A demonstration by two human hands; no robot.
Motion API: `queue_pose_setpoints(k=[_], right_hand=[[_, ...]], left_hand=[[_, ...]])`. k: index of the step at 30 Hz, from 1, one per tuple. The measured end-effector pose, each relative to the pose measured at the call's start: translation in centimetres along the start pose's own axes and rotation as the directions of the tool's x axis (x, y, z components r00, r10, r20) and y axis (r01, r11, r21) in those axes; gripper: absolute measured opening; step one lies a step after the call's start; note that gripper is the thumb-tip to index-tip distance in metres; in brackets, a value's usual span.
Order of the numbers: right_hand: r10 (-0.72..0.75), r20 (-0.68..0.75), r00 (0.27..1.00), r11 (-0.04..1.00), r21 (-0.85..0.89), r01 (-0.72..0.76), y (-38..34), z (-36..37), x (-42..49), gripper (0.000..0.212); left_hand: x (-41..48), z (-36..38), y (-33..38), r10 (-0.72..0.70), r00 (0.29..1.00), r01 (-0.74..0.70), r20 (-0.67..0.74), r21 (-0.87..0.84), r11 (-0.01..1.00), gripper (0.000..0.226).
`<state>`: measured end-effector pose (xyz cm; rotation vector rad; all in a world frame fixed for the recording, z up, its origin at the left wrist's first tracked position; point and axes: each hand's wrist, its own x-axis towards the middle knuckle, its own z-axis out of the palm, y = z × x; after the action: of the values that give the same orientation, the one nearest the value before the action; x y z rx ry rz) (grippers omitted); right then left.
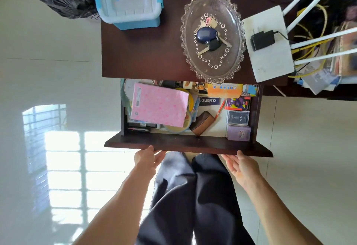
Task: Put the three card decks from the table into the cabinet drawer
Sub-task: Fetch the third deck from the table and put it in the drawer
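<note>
Left hand (147,158) and right hand (241,165) are resting open-fingered against the drawer front (188,145), gripping nothing | three card decks (238,117) are lying stacked along the drawer's right side, possibly touching | glass dish (212,36) is sitting on the cabinet top (143,51).

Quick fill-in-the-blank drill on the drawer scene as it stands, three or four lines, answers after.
1. The three card decks lie along the drawer's ____ side.
2. Both the left hand and right hand touch the dark wooden drawer front, holding ____.
3. The bunch of keys rests in the oval ____ dish.
4. The pink patterned notebook lies ____ the drawer.

Answers: right; nothing; glass; inside
</note>
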<state>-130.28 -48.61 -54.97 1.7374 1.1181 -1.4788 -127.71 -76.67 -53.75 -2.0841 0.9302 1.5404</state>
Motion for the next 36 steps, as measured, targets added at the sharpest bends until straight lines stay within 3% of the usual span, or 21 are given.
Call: queue_pose_setpoints(k=[7, 17, 25, 36], right_hand=[[0.006, 0.054, 0.999, 0.988, 0.152, -0.014, 0.5, 0.2, 0.6, 0.038], [-0.037, 0.064, 0.997, 0.985, 0.171, 0.026, 1.0, 0.1, 0.6, 0.042], [-0.035, 0.074, 0.997, 0.982, 0.188, 0.021, -0.2, 0.3, 0.4, 0.04], [-0.033, 0.097, 0.995, 0.979, 0.202, 0.013, -3.1, 2.5, 0.3, 0.042]], left_hand=[[0.7, -0.5, 0.0, -0.034, 0.998, 0.038, 0.058, -0.063, 0.997, 0.014], [1.0, 0.0, -0.2, -0.013, 1.0, 0.013, 0.008, -0.075, 0.997, 0.03], [-0.4, 0.9, 0.2, -0.002, 1.0, 0.003, 0.009, -0.084, 0.996, 0.019], [-1.3, 2.5, 3.1, 0.029, 0.999, -0.028, 0.028, -0.053, 0.998, 0.027]])
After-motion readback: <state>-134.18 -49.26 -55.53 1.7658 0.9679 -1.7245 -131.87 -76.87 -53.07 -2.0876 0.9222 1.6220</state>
